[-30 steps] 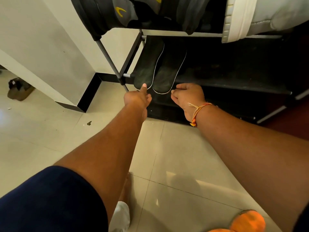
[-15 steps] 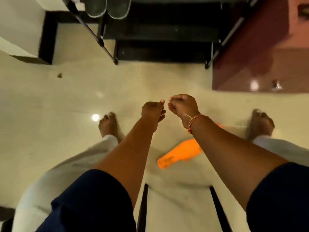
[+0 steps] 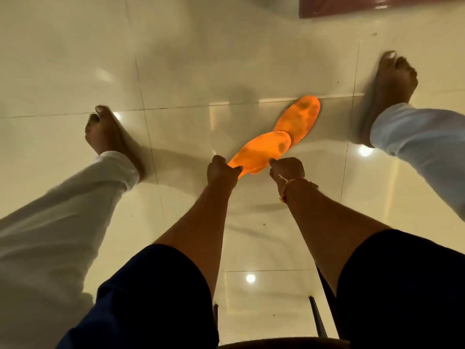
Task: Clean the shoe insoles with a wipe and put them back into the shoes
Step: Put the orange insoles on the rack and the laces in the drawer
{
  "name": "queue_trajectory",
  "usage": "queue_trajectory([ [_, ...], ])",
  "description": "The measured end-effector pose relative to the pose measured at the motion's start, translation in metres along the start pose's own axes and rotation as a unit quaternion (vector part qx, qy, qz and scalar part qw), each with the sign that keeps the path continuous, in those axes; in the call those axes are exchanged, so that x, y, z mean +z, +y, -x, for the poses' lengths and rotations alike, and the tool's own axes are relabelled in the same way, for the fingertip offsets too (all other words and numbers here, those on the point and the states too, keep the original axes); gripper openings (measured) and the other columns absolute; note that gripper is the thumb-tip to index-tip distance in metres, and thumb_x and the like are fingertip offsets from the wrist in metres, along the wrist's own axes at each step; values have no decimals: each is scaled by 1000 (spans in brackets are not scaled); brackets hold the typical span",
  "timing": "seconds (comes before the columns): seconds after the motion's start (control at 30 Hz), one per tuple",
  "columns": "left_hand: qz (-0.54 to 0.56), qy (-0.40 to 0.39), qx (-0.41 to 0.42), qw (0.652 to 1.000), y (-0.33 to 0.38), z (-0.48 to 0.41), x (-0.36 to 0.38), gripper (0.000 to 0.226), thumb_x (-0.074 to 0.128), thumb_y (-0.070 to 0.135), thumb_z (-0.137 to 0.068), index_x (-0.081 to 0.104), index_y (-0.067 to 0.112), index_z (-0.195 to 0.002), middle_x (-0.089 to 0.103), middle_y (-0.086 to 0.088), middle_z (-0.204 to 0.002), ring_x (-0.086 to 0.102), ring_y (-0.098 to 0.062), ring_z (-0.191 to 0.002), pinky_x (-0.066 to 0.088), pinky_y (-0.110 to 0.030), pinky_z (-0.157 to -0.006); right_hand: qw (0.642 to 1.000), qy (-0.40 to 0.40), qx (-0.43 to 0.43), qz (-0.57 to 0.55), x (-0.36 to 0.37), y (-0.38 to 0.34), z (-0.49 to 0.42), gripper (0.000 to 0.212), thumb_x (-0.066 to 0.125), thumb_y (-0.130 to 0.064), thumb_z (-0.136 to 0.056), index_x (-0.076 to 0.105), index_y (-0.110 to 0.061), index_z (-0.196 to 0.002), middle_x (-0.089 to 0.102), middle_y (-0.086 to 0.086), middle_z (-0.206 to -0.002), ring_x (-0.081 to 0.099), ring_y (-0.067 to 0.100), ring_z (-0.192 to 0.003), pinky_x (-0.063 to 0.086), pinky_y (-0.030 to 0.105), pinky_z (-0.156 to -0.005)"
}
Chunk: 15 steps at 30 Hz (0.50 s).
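Two orange insoles lie on the pale tiled floor, overlapping end to end. The far insole (image 3: 298, 119) points up to the right. The near insole (image 3: 261, 152) has dark smudges, and its heel end sits between my hands. My left hand (image 3: 222, 172) pinches the left edge of that heel end. My right hand (image 3: 286, 170), with a thread band at the wrist, is curled into a fist right at the heel's right edge; I cannot tell whether it grips the insole. No wipe or shoe is in view.
My bare feet stand wide apart, the left foot (image 3: 110, 137) and the right foot (image 3: 391, 89) either side of the insoles. A dark red cabinet edge (image 3: 377, 6) is at the top right. Thin black stool legs (image 3: 318, 316) show at the bottom.
My view swung down from the shoe rack with the dark insoles to the floor. Both hands drew back and dropped to the orange insoles, and the left hand took hold of the near one.
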<state>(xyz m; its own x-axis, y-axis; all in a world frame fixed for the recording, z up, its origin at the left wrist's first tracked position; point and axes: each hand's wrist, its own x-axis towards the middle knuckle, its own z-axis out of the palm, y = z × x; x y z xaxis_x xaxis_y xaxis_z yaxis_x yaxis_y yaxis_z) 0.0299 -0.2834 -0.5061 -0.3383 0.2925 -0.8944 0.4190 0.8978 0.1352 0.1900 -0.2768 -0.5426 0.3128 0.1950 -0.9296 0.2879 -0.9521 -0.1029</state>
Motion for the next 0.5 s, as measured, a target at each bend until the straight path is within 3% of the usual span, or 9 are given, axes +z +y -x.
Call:
queue_trajectory([
  [0.07, -52, 10, -1, 999, -8, -9, 8, 64, 82, 28, -83, 48, 3, -132, 53, -19, -133, 55, -38, -121, 49, -43, -99, 996, 49, -10, 72, -2, -7, -7, 52, 54, -45, -96, 64, 1, -118, 66, 20, -120, 61, 37, -114, 49, 37, -96],
  [0.17, -140, 23, 26, 989, -17, -17, 23, 64, 82, 26, -83, 45, 5, -131, 47, -17, -135, 49, -39, -125, 47, -49, -98, 989, 99, -7, 108, -3, -22, -21, 64, 57, -54, -93, 53, -2, -130, 60, 16, -131, 55, 34, -124, 43, 37, -98],
  [0.33, -217, 19, 28, 976, -23, -29, 44, 75, 81, 32, -84, 37, 10, -140, 39, -11, -142, 41, -32, -131, 48, -51, -95, 987, 122, 26, 104, 1, -30, -45, 69, 68, -45, -89, 39, -4, -136, 54, 15, -137, 53, 34, -126, 44, 37, -99],
  [0.5, -295, 86, 49, 950, -34, -43, 56, 72, 79, 30, -85, 37, 12, -140, 45, -10, -136, 46, -30, -126, 49, -49, -86, 986, 152, 55, 33, 7, -25, -54, 74, 78, -42, -82, 36, -8, -132, 58, 14, -133, 58, 35, -120, 48, 39, -93],
])
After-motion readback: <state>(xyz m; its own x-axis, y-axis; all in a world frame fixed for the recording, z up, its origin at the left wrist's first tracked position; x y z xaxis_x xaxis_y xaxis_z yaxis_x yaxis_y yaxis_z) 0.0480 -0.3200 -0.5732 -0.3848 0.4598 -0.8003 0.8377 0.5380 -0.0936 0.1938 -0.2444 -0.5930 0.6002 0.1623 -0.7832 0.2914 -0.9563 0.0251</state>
